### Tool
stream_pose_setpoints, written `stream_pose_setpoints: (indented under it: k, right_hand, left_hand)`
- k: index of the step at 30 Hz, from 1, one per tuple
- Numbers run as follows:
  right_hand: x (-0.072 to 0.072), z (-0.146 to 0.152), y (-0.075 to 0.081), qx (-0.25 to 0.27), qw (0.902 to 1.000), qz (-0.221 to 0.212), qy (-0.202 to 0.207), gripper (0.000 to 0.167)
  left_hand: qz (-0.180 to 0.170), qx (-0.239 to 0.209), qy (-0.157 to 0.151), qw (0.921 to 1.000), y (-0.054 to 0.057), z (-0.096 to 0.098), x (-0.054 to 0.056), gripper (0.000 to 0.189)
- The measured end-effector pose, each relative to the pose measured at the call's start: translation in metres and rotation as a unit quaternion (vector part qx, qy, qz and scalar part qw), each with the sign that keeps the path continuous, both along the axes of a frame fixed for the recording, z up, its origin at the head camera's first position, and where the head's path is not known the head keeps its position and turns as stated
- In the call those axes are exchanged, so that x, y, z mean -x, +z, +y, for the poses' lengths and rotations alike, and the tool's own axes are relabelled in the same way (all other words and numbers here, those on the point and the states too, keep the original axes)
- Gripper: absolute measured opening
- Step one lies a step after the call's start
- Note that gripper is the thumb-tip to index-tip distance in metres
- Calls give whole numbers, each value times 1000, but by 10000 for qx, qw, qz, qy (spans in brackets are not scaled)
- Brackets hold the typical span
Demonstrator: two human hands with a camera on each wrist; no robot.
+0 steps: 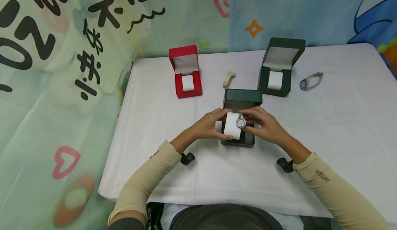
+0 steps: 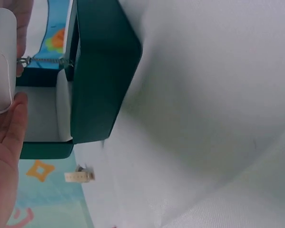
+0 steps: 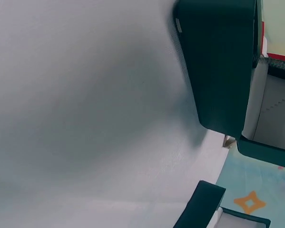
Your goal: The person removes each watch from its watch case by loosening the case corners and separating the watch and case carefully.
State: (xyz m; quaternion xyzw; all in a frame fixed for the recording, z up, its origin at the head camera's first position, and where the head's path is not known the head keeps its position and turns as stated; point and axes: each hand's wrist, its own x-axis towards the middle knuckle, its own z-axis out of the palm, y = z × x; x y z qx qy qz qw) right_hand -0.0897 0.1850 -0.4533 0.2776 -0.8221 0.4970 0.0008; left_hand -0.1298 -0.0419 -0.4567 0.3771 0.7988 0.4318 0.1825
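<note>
My left hand point(image 1: 214, 124) grips a white watch cushion point(image 1: 231, 126) between thumb and fingers, above an open dark green watch box point(image 1: 243, 95). My right hand point(image 1: 262, 122) pinches a silver wristwatch point(image 1: 241, 123) with a round pale dial, at the cushion's right side. In the left wrist view, the cushion point(image 2: 0, 76) is up close with the left fingers point(image 2: 16, 121) around its end. A metal bracelet point(image 2: 47, 61) stretches from it beside the green box point(image 2: 102, 71). The right wrist view shows the box's side point(image 3: 218, 61), but no right hand.
An open red watch box point(image 1: 190, 94) with a white cushion stands at the back left. Behind the near box is another open green box point(image 1: 264, 82). A beige strap-like piece point(image 1: 228, 79) lies between them, and a second watch point(image 1: 311, 81) lies right on the white tablecloth point(image 1: 335, 126).
</note>
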Motion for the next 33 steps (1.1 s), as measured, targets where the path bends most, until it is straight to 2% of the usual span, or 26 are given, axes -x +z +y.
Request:
stream_pose_setpoints:
  k: [5, 9, 11, 14, 17, 22, 25, 29, 33]
  right_hand:
    - [-3, 5, -1, 224, 9994, 24, -279, 49]
    - [-6, 13, 0, 745, 9959, -344, -372, 49]
    - [-8, 21, 0, 1217, 9891, -761, -337, 48]
    - [-12, 37, 0, 1968, 9709, -1333, -284, 47]
    - [-15, 55, 0, 2313, 9597, -1561, -333, 49]
    - [-17, 82, -5, 1755, 9690, -1496, -890, 49]
    - [-19, 93, -13, 1240, 9733, -1528, -1185, 49]
    - [-21, 102, -25, 543, 9739, -1636, -1478, 45]
    - [-22, 104, -35, -52, 9705, -1729, -1678, 45]
  left_hand:
    - [-75, -37, -16, 10000, 0, 3, -1, 75]
    - [-118, 66, 31, 9999, -3, 4, -2, 76]
    - [-98, 169, 79, 9998, -4, 3, -2, 77]
    - [-94, 243, 131, 9996, -6, 1, -3, 77]
    - [-91, 265, 158, 9995, -8, -1, -3, 77]
    - [-72, 313, 245, 9992, -9, -3, -3, 78]
    - [-107, 299, 273, 9991, -10, -4, -3, 77]
    - [-162, 329, 278, 9989, -10, -5, -5, 78]
    - [-130, 376, 302, 9988, -10, -5, -5, 79]
